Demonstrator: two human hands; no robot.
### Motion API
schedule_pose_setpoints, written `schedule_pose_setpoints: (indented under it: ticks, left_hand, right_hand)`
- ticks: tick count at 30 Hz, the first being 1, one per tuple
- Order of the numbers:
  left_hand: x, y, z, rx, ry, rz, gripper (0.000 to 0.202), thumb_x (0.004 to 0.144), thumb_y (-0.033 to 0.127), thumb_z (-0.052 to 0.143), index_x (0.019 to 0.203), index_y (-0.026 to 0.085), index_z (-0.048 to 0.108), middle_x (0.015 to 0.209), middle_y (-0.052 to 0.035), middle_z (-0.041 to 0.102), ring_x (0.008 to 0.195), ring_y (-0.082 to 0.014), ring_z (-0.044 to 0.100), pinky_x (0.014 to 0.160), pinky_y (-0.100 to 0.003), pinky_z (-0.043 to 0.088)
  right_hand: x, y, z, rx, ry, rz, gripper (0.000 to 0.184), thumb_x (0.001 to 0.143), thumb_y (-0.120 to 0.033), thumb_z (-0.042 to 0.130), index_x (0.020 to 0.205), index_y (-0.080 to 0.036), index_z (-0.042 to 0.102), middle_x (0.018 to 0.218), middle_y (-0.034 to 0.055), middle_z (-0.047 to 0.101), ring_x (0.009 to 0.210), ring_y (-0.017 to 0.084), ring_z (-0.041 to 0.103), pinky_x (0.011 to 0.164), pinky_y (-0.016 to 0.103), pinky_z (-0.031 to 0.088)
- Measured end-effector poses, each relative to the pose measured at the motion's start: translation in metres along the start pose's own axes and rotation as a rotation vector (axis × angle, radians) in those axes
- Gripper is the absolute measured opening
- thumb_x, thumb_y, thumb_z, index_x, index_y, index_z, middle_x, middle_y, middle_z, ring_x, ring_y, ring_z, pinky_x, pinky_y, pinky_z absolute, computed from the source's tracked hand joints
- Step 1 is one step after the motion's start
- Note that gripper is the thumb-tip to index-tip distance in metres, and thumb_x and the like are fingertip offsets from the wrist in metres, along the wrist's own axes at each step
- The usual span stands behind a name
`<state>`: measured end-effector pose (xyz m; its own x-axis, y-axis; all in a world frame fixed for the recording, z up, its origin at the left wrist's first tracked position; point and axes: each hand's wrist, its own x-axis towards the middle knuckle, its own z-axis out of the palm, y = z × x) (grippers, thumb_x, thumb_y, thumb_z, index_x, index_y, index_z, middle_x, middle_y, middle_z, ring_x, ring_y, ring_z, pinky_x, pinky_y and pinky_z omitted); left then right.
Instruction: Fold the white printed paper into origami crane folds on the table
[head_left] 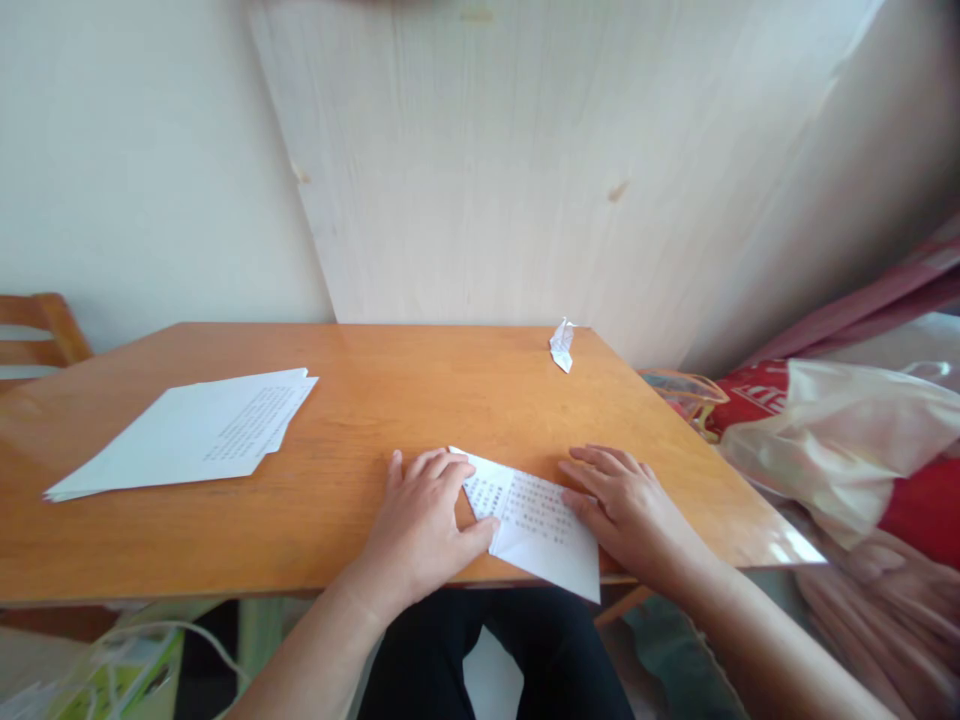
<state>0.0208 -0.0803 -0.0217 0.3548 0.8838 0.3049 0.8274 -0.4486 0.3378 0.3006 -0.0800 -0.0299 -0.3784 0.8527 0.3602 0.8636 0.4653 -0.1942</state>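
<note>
A folded sheet of printed white paper (536,525) lies at the near edge of the orange wooden table (420,400), one corner hanging over the edge. My left hand (424,520) lies flat on the paper's left part, fingers stretched out and thumb pressing the fold. My right hand (622,500) rests flat on the paper's right edge, fingers spread and pointing left.
A stack of printed sheets (199,430) lies on the table's left side. A small folded paper figure (562,345) stands near the far right edge. A pale wooden board (525,160) leans behind the table. Plastic bags (832,430) are piled to the right; a chair (34,330) stands at left.
</note>
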Motion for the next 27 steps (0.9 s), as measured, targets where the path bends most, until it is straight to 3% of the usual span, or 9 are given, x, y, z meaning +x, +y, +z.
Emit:
schedule_pose_setpoints:
  ticks: [6, 19, 27]
  left_hand:
    - [0.001, 0.001, -0.002, 0.014, -0.012, -0.006, 0.045, 0.079, 0.046, 0.07, 0.118, 0.025, 0.06, 0.133, -0.0091, 0.062, 0.13, -0.0359, 0.047, 0.114, -0.069, 0.013]
    - [0.002, -0.002, -0.001, 0.032, -0.004, 0.011, 0.044, 0.08, 0.047, 0.068, 0.118, 0.025, 0.06, 0.133, -0.0087, 0.062, 0.129, -0.0349, 0.049, 0.113, -0.066, 0.018]
    - [0.002, -0.001, -0.002, 0.003, 0.013, 0.008, 0.043, 0.078, 0.045, 0.07, 0.115, 0.025, 0.061, 0.131, -0.0081, 0.063, 0.127, -0.0334, 0.051, 0.114, -0.062, 0.022]
  right_hand:
    - [-0.01, 0.007, -0.004, 0.118, 0.08, 0.032, 0.032, 0.097, -0.028, 0.052, 0.123, -0.022, 0.068, 0.125, 0.012, 0.067, 0.116, 0.029, 0.059, 0.098, 0.049, 0.05]
    - [-0.011, 0.002, -0.016, 0.279, 0.065, 0.072, 0.031, 0.094, -0.024, 0.054, 0.121, -0.021, 0.069, 0.118, 0.0103, 0.071, 0.11, 0.026, 0.065, 0.095, 0.045, 0.052]
    - [-0.012, -0.011, -0.024, 0.321, -0.032, -0.043, 0.035, 0.092, -0.027, 0.062, 0.127, -0.025, 0.067, 0.123, 0.0102, 0.069, 0.114, 0.027, 0.062, 0.097, 0.044, 0.052]
